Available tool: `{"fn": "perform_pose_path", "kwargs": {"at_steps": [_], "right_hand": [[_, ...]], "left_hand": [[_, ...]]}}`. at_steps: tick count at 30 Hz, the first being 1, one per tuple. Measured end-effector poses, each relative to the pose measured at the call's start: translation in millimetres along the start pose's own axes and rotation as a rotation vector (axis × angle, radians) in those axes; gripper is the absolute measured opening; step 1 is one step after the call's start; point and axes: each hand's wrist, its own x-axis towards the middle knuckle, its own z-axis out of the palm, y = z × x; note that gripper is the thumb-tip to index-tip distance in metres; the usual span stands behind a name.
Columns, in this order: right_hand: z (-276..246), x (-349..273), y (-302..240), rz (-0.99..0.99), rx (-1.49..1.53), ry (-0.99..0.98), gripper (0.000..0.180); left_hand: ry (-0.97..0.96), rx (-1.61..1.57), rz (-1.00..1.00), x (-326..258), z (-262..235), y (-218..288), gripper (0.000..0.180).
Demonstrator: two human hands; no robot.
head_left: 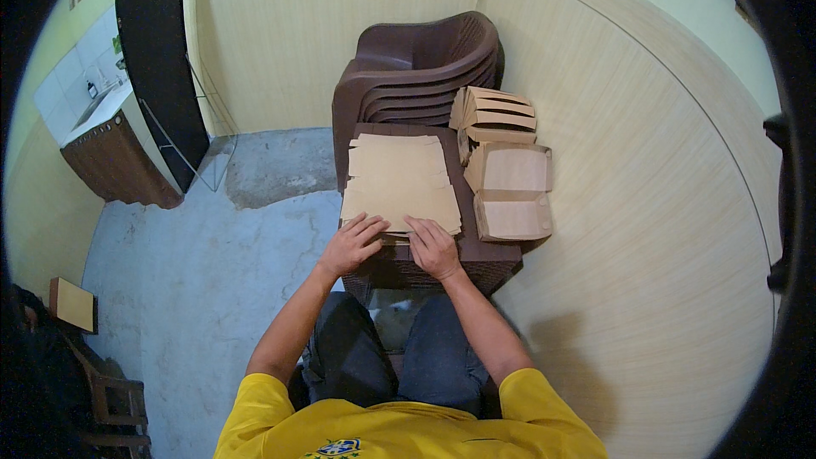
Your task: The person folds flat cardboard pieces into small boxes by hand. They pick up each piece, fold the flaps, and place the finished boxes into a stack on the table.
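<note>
The left hand [353, 244] and right hand [433, 248] touch the near edge of flat cardboard sheets [395, 174] on a brown table [491, 252], grip unclear, stacked chairs [408, 72] blocking the far side, boxes [517, 168] the right.

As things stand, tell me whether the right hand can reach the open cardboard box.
Probably yes: the right hand is at the near edge of the cardboard sheets, and nothing seems to stand between it and the open box.
</note>
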Motion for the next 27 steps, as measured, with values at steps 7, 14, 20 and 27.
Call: {"fn": "perform_pose_path", "kwargs": {"at_steps": [7,14,20,27], "right_hand": [[15,-20,0,0.133,0.095,-0.070,0.013],[16,-16,7,0.024,0.066,-0.032,0.019],[10,-9,3,0.103,0.120,-0.101,0.026],[7,-5,2,0.100,0.131,-0.098,0.030]], "left_hand": [[-0.016,0.103,-0.161,0,16,4,0.023],[-0.050,-0.066,-0.211,5,10,5,0.027],[-0.115,-0.148,-0.249,17,4,2,0.022],[-0.209,-0.203,-0.306,27,-6,2,0.020]]}}
